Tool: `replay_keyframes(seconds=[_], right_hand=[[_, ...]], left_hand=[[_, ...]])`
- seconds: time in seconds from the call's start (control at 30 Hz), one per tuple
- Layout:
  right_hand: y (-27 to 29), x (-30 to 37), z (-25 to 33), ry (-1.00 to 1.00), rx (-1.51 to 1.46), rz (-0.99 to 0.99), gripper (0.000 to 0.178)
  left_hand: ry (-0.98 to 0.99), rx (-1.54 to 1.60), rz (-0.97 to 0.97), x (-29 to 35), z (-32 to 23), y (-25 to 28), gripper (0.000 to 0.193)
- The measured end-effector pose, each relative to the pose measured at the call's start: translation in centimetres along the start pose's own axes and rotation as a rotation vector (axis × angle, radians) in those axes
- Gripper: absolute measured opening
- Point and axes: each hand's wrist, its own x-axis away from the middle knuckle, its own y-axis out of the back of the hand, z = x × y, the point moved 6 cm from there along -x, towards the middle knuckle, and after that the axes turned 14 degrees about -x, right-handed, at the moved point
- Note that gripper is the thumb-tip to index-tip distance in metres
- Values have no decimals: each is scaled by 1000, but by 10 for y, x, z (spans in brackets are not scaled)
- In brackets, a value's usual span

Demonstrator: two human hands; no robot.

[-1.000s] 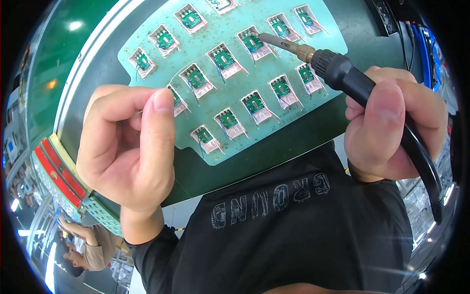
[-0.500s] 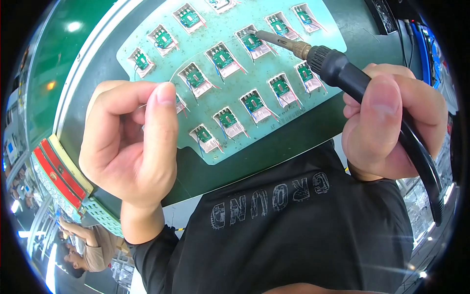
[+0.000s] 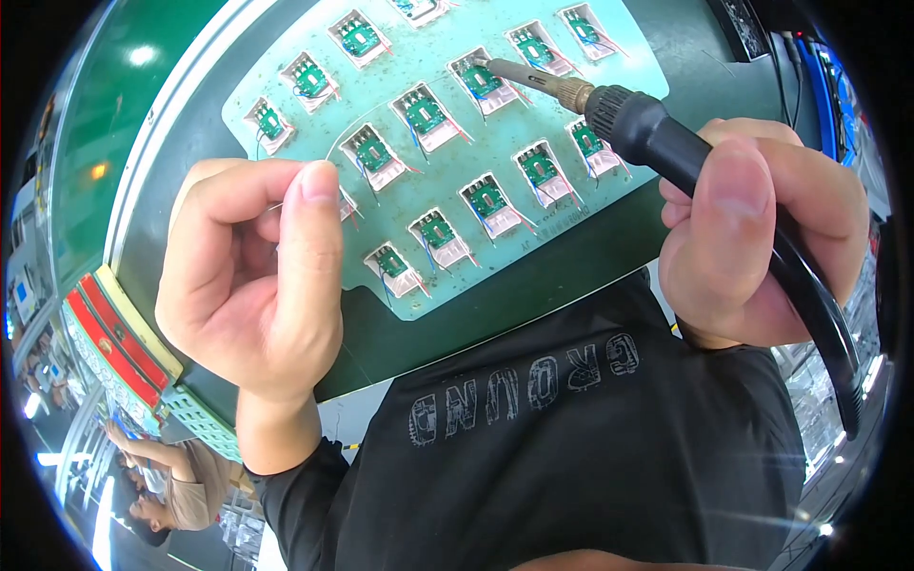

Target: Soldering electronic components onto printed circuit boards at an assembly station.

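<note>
My right hand (image 3: 752, 228) is wrapped round the black handle of a soldering iron (image 3: 624, 124). Its tip rests at the upper edge of a green circuit board (image 3: 483, 80) set in a small white housing. Thumb and forefinger of my left hand (image 3: 257, 285) are pinched together on a thin solder wire (image 3: 345, 135), which arcs up over the tray towards the iron's tip; its far end is too fine to make out. Several like boards in white housings, with red and blue leads, sit in rows in a mint-green tray (image 3: 433, 183). My left hand covers part of one housing.
Beneath the tray lies a dark green work surface (image 3: 590, 243). A black device (image 3: 738, 29) and cables (image 3: 790, 86) stand at the far right. To the left are a red box (image 3: 114, 338) and a green basket (image 3: 202, 419). Another person (image 3: 186, 485) is at the lower left.
The tray appears shifted slightly left in view, and the iron with my right hand likewise. The tip stays at the same board. My left hand keeps its pinch.
</note>
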Motion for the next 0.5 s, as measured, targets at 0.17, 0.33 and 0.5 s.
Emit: replay_keyframes(seconds=[0.17,0.33,0.5], right_hand=[[-1,0,0,-21,26,-8,20],[-3,-1,3,63,-29,12,21],[-1,3,3,-48,44,-37,21]], left_hand=[[-1,8,4,0,-1,0,8],[-33,3,30,1,-2,-2,2],[-2,31,6,0,1,-2,8]])
